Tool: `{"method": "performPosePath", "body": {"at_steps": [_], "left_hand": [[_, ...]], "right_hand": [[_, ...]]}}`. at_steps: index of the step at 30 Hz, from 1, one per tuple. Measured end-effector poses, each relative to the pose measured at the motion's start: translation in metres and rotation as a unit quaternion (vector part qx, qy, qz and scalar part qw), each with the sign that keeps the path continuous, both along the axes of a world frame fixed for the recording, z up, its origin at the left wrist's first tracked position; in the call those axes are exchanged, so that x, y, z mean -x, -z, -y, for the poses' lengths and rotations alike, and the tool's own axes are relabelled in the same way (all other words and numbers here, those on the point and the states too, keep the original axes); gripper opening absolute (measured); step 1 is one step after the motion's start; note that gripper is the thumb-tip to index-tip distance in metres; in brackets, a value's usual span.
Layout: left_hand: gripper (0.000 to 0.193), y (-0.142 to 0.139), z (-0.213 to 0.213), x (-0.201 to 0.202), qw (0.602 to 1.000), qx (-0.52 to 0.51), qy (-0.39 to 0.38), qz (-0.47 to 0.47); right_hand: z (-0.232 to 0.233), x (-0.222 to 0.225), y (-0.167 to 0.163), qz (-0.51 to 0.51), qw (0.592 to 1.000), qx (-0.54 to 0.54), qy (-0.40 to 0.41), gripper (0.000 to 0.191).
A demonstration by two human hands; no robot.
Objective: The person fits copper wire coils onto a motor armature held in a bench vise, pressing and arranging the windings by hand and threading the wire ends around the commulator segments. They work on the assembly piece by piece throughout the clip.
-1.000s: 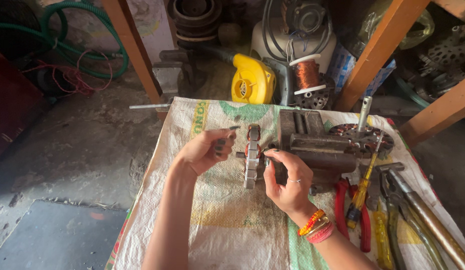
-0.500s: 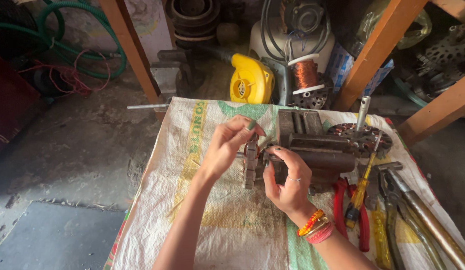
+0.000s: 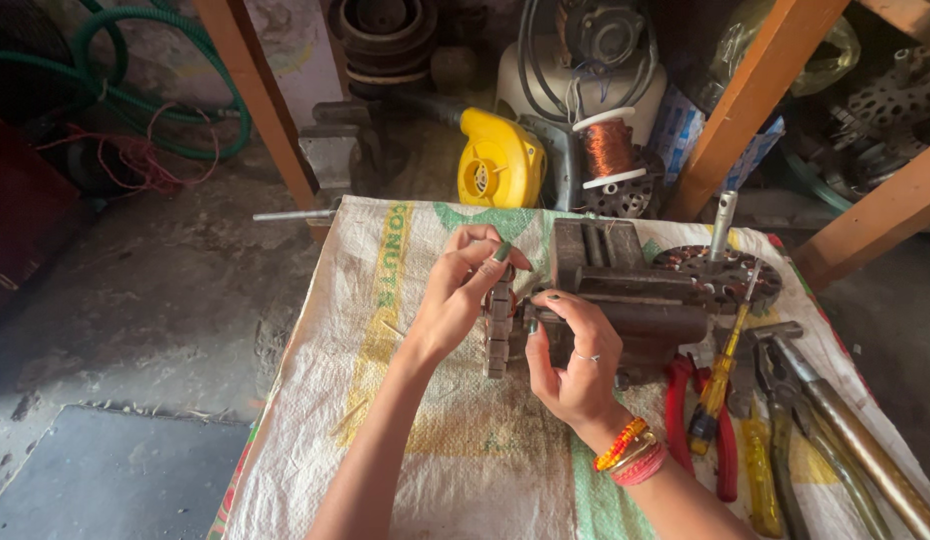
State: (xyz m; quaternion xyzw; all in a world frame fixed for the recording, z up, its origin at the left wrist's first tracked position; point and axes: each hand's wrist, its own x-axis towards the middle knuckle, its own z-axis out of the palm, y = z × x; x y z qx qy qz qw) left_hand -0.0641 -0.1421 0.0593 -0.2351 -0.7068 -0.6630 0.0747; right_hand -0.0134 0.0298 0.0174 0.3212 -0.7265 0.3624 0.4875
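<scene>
Your left hand (image 3: 460, 300) has come in from the left over the last second and now sits on top of the rotor (image 3: 498, 325), fingertips pinched around something small and dark at its upper edge; what that piece is, you cannot tell from here. A second ago that hand was off to the side with the piece held clear, so the change is that the piece has been brought to the rotor and is being set against it.

Your right hand (image 3: 575, 360) has not shifted. It is curled around the rotor's right side, where the shaft meets the vise (image 3: 625, 290), thumb and fingers steadying it. The rotor stands on edge on the sack (image 3: 405, 440), its slotted stack upright, just left of the vise and touching it or nearly so.

To the right lie a yellow-handled screwdriver (image 3: 720, 380), red pliers (image 3: 685, 420) and a pipe wrench (image 3: 845, 430), none of them touched. A stator (image 3: 720, 275) sits behind the vise, with a copper spool (image 3: 608, 150) and a yellow blower (image 3: 497, 165) beyond the sack.
</scene>
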Motion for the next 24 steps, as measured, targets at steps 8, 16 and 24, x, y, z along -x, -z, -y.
{"method": "performPosePath", "body": {"at_steps": [8, 16, 24], "left_hand": [[0.019, -0.015, 0.0, -0.02, 0.96, 0.195, -0.068, -0.19], [0.026, -0.023, -0.002, -0.032, 0.881, 0.264, -0.125, -0.373], [0.02, -0.008, -0.009, -0.032, 0.862, 0.256, -0.13, -0.417]], "right_hand": [[-0.002, 0.0, -0.002, 0.006, 1.0, 0.012, -0.003, 0.047], [0.002, 0.004, -0.004, 0.015, 0.998, -0.04, 0.044, 0.052], [-0.004, 0.012, 0.008, 0.014, 0.999, -0.04, 0.01, 0.056]]}}
